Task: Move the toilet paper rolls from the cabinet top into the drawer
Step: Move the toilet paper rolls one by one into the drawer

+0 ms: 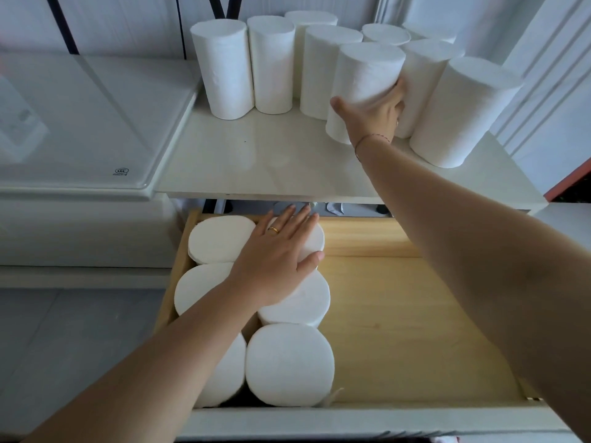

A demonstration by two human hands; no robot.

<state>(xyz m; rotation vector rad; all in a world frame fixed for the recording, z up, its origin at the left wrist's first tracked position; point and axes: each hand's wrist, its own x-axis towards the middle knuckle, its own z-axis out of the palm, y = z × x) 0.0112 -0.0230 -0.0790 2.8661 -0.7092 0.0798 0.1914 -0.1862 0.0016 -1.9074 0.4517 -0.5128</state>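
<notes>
While the pale wooden drawer (399, 314) stands pulled open beneath the glossy white cabinet top (256, 161), stock is split between the two levels.

Cabinet top: nine white, coreless cylindrical toilet paper rolls, upright, clustered toward the back wall; the leftmost roll (222, 70) stands slightly apart from its neighbour. One front roll (364, 87) is tilted, its base lifted toward the front edge, with the right hand (374, 113) wrapped round its lower half: thumb on the left side, fingers (399, 87) round the right side, closed on the roll. A thin cord bracelet (372, 139) circles that wrist.

Drawer: six white rolls standing on end in two columns along the left side, tops showing as flat discs; the nearest right one (289, 364) is fully visible. Right part of the drawer floor is bare wood.

Left hand (281, 257): flat, fingers spread, palm down on the tops of the rear rolls, gripping nothing; gold ring (273, 230) on one finger.

Adjacent: white glossy rounded-corner lid (83, 123) at left, level with the cabinet top.
</notes>
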